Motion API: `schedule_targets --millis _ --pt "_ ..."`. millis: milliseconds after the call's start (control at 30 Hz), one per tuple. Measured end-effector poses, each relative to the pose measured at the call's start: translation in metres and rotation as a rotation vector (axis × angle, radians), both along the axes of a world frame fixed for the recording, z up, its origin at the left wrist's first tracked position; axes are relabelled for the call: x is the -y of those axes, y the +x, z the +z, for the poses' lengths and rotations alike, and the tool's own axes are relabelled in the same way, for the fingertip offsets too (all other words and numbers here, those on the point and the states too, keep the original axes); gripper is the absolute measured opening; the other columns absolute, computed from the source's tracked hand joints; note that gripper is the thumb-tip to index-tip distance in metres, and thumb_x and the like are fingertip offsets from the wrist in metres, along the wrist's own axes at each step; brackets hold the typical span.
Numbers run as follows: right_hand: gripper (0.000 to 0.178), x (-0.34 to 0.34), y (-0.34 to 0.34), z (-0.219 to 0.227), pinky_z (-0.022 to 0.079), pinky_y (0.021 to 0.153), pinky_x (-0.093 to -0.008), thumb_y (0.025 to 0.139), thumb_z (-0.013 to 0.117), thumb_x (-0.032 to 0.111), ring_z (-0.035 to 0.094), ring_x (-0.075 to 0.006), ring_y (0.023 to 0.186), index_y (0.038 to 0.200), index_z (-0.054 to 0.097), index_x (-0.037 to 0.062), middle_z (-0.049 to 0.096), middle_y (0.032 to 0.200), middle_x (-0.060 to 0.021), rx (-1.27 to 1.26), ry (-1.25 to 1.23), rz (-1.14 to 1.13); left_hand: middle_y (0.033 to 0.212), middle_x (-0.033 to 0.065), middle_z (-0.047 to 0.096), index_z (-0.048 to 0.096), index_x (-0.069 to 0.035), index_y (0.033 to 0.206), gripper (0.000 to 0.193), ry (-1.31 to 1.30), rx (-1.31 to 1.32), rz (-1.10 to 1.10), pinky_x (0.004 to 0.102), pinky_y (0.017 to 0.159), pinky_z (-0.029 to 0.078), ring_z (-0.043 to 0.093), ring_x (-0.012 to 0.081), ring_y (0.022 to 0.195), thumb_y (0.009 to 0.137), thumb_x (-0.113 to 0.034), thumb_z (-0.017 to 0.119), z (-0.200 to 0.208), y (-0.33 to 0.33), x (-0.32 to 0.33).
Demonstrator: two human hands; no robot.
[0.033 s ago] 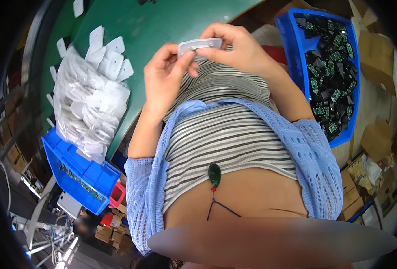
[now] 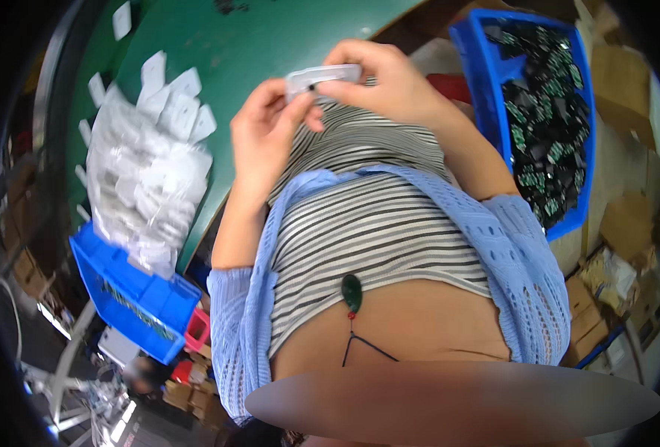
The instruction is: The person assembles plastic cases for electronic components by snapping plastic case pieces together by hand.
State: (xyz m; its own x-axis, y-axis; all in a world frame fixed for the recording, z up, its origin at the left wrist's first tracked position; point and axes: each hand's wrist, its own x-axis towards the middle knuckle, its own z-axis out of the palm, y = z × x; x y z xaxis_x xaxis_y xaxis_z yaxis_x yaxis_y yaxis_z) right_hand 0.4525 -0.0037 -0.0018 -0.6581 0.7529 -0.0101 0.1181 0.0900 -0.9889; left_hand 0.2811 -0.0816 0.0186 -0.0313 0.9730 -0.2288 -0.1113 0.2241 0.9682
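Note:
Both hands meet over the near edge of the green table, holding a white plastic shell with rounded corners. My left hand is closed on the shell's left end, thumb on the near side. My right hand pinches the right part, with its thumb pressed toward the middle. A small black piece shows by the left thumb tip; its kind is too small to tell. On the left, a clear plastic bag bulges with similar white shells, and several loose shells lie beside its mouth.
A blue bin on the right holds many black parts with green circuit boards. Another blue bin stands below the bag. The green table carries small dark bits at its far side. Cardboard boxes stand at far right.
The hands and shell appear slightly further left in the view, and the shell is tilted a little differently. The black piece by the left thumb shows more clearly. Both hands keep their hold.

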Motion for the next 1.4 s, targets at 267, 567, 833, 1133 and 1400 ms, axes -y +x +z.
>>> schedule_targets --millis 267,567,833,1133,1400 --pt "0.029 0.004 0.013 -0.021 0.051 0.062 -0.0221 0.084 0.065 0.011 0.062 -0.0107 0.071 0.109 0.054 0.0025 0.064 0.088 -0.0066 -0.301 -0.36 -0.143 0.079 0.0104 0.063 0.049 0.003 0.108 0.019 0.097 -0.184 0.161 0.0227 0.057 0.049 0.058 0.012 0.059 0.09 -0.004 0.054 -0.031 -0.045 -0.028" --pt "0.032 0.005 0.247 -0.12 0.049 0.082 -0.0419 0.079 0.06 0.016 0.056 -0.0298 0.103 0.111 0.062 0.0166 0.062 0.109 -0.0087 1.349 0.308 -0.773 0.076 -0.0001 0.06 0.066 -0.001 0.097 0.02 0.141 -0.921 0.229 0.0192 0.051 0.037 0.043 0.0047 0.055 0.093 -0.016 0.053 -0.051 -0.118 -0.07" --pt "0.03 -0.002 0.278 -0.153 0.049 0.083 -0.0457 0.08 0.053 0.017 0.053 -0.0358 0.107 0.107 0.061 0.0077 0.056 0.114 -0.0186 1.608 0.046 -0.416 0.088 0.0114 0.055 0.055 -0.003 0.115 0.049 0.372 -1.519 0.062 0.037 0.07 0.044 0.052 0.0256 0.077 0.081 -0.037 0.067 -0.044 -0.081 -0.049" --pt "0.041 -0.025 0.074 -0.024 0.044 0.086 -0.0306 0.077 0.064 -0.001 0.054 -0.0172 0.099 0.114 0.047 0.0032 0.054 0.104 -0.0086 -0.381 0.171 -0.473 0.112 0.0137 0.058 0.055 -0.004 0.115 0.041 0.62 -1.158 0.054 0.0395 0.09 0.04 0.052 0.0319 0.103 0.075 -0.004 0.066 -0.059 -0.048 -0.037" --pt "0.039 -0.038 -0.008 0.01 0.045 0.085 -0.037 0.072 0.065 0.004 0.054 -0.0344 0.098 0.11 0.056 0.0036 0.055 0.106 -0.017 0.275 0.643 -0.112 0.11 0.0092 0.059 0.056 -0.006 0.113 0.044 0.628 -1.093 0.084 0.0386 0.091 0.041 0.051 0.0303 0.106 0.071 0.0 0.064 -0.05 -0.044 -0.035"
